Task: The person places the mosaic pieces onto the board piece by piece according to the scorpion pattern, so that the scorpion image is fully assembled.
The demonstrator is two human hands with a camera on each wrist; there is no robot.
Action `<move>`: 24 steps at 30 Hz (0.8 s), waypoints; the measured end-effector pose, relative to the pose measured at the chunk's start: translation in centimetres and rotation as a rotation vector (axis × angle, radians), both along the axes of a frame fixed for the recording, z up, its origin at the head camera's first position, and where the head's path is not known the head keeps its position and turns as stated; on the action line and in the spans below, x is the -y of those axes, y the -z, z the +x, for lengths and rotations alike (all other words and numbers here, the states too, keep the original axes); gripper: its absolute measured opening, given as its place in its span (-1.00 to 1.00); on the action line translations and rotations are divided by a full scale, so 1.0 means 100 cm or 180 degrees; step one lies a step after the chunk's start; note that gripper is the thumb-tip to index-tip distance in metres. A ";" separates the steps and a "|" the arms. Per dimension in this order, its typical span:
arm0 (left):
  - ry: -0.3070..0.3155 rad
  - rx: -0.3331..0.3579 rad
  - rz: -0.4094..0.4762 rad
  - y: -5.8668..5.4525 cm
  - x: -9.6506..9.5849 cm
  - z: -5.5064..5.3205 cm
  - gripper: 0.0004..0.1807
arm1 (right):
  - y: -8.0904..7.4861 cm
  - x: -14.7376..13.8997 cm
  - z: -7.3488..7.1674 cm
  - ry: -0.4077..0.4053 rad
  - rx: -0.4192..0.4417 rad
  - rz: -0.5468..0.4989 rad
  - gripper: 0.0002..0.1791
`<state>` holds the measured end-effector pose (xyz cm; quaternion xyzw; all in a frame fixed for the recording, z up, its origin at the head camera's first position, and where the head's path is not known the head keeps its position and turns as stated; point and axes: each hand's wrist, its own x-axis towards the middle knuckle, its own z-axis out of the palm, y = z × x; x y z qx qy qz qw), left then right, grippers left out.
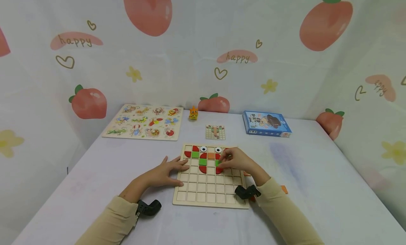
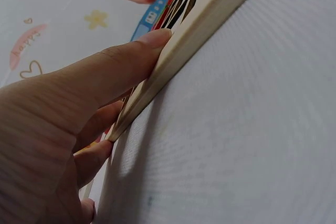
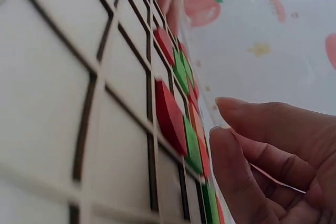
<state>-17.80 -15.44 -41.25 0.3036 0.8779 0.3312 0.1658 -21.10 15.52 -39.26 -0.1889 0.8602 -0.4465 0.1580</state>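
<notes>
A wooden grid board [image 1: 201, 187] lies flat on the table. On its upper rows sit red rounded pieces [image 1: 203, 169], green squares [image 1: 203, 162], an orange square [image 1: 211, 155] and two white eye discs [image 1: 203, 149]. My left hand [image 1: 166, 173] rests with spread fingers at the board's left edge; in the left wrist view its thumb [image 2: 131, 53] touches the rim. Over the upper right part of the board hovers my right hand [image 1: 236, 159], beside a green square. Its thumb and index finger stand slightly apart in the right wrist view, with no piece visible between them.
Behind the board lies a small pattern card [image 1: 215, 132]. An insect puzzle board [image 1: 144, 122] is at the back left, an orange toy figure [image 1: 193, 113] beside it, a blue box [image 1: 267, 124] at the back right. Near my right forearm lies an orange piece [image 1: 284, 189].
</notes>
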 end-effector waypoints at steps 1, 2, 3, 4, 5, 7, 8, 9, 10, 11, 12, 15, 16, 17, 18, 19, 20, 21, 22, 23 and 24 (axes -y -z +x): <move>0.0001 -0.0004 0.0003 0.000 0.000 0.000 -0.29 | 0.000 -0.005 -0.001 0.0041 0.0003 -0.0009 -0.78; -0.0004 -0.0007 0.0001 0.000 0.000 0.000 -0.29 | 0.001 -0.010 -0.001 0.0105 0.0022 -0.0013 -0.77; -0.0005 -0.0009 0.0001 -0.001 0.000 0.001 -0.30 | 0.002 -0.014 -0.001 0.0171 0.0058 -0.0023 -0.77; -0.0009 -0.0004 -0.0001 -0.001 0.001 0.001 -0.30 | 0.002 -0.018 -0.002 0.0243 0.0108 -0.0030 -0.77; -0.0004 -0.0009 0.0004 -0.001 0.001 0.001 -0.29 | 0.004 -0.022 -0.003 0.0306 0.0143 -0.0028 -0.77; -0.0007 -0.0002 -0.0008 0.000 0.001 0.001 -0.29 | 0.005 -0.030 -0.004 0.0424 0.0177 -0.0007 -0.76; -0.0011 0.0003 -0.0012 0.000 0.001 0.001 -0.29 | 0.006 -0.034 -0.005 0.0487 0.0196 -0.0007 -0.76; -0.0009 -0.0002 -0.0014 0.000 0.001 0.000 -0.29 | 0.007 -0.037 -0.006 0.0542 0.0219 -0.0011 -0.75; -0.0009 0.0000 -0.0010 0.000 0.001 0.000 -0.29 | 0.007 -0.040 -0.006 0.0608 0.0219 -0.0007 -0.74; -0.0006 -0.0003 -0.0007 0.000 0.001 0.000 -0.29 | 0.007 -0.043 -0.007 0.0674 0.0213 0.0002 -0.72; -0.0013 -0.0001 -0.0014 0.000 0.001 0.000 -0.29 | 0.007 -0.046 -0.008 0.0740 0.0211 0.0009 -0.70; -0.0015 -0.0010 -0.0003 0.000 0.000 -0.001 -0.28 | 0.008 -0.053 -0.009 0.0887 0.0189 0.0038 -0.64; -0.0015 -0.0004 0.0002 0.000 0.000 -0.001 -0.28 | 0.008 -0.056 -0.010 0.0928 0.0175 0.0058 -0.63; -0.0012 -0.0002 0.0002 0.000 0.000 -0.001 -0.28 | 0.009 -0.058 -0.010 0.0953 0.0172 0.0080 -0.62; -0.0011 0.0004 0.0005 0.000 0.000 -0.001 -0.28 | 0.010 -0.060 -0.010 0.0968 0.0172 0.0092 -0.62; -0.0006 0.0012 0.0007 0.000 0.000 -0.001 -0.28 | 0.011 -0.063 -0.010 0.0978 0.0177 0.0100 -0.61; -0.0005 0.0018 0.0007 0.000 0.001 -0.001 -0.28 | 0.012 -0.065 -0.010 0.0995 0.0186 0.0116 -0.60; -0.0003 0.0024 0.0007 0.000 0.001 -0.001 -0.28 | 0.013 -0.067 -0.010 0.1021 0.0197 0.0135 -0.60; -0.0006 0.0032 0.0010 0.001 0.001 0.000 -0.29 | 0.014 -0.068 -0.011 0.1023 0.0199 0.0166 -0.59; -0.0007 0.0033 0.0012 0.001 0.001 0.000 -0.29 | 0.015 -0.070 -0.011 0.1029 0.0213 0.0181 -0.58; -0.0011 0.0033 0.0013 0.001 0.001 0.000 -0.29 | 0.016 -0.071 -0.012 0.1037 0.0227 0.0187 -0.57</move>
